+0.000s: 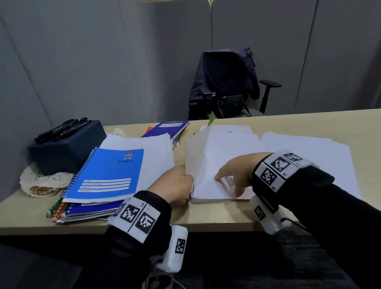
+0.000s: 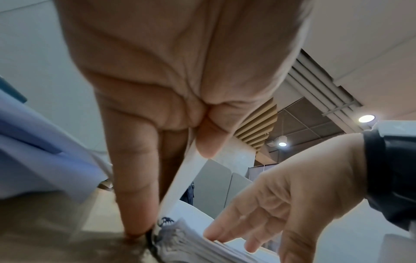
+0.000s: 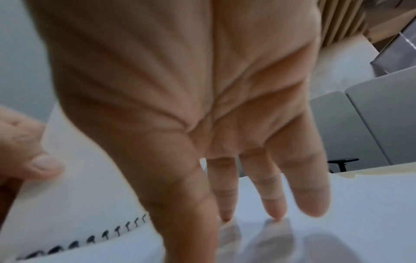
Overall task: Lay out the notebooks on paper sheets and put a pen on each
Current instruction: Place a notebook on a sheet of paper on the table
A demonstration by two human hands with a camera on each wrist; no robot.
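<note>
The left hand (image 1: 174,185) sits nearest, at the near edge of the desk (image 1: 213,220), its thumb and fingers pinching the raised cover (image 1: 195,153) of an open spiral notebook (image 1: 213,191); the left wrist view shows the thumb (image 2: 211,140) pressed on one side of the thin cover (image 2: 182,178) and a finger (image 2: 133,186) reaching down to the coil (image 2: 157,229). Far left on the desk, a dark box (image 1: 68,146) stands on a lace doily (image 1: 39,182), with black pens (image 1: 62,129) lying on its top. Just right of it lies a stack of spiral notebooks (image 1: 83,211), the topmost a blue notebook (image 1: 110,175) marked SPIRAL, resting partly on a white sheet (image 1: 155,155). Behind that sheet another blue notebook (image 1: 171,127) lies near the far edge. In the middle, the open notebook rests flat with its cover tilted up toward the left. The right hand (image 1: 234,178) hovers over its white page with fingers spread and straight, gripping nothing; in the right wrist view two fingertips (image 3: 276,211) touch or nearly touch the page (image 3: 337,204), and the coil (image 3: 101,236) runs along the lower left. More loose sheets (image 1: 308,157) spread across the desk to the right, overlapping one another. Beyond the desk, an office chair (image 1: 234,88) draped with a dark jacket stands against grey partitions (image 1: 100,59).
</note>
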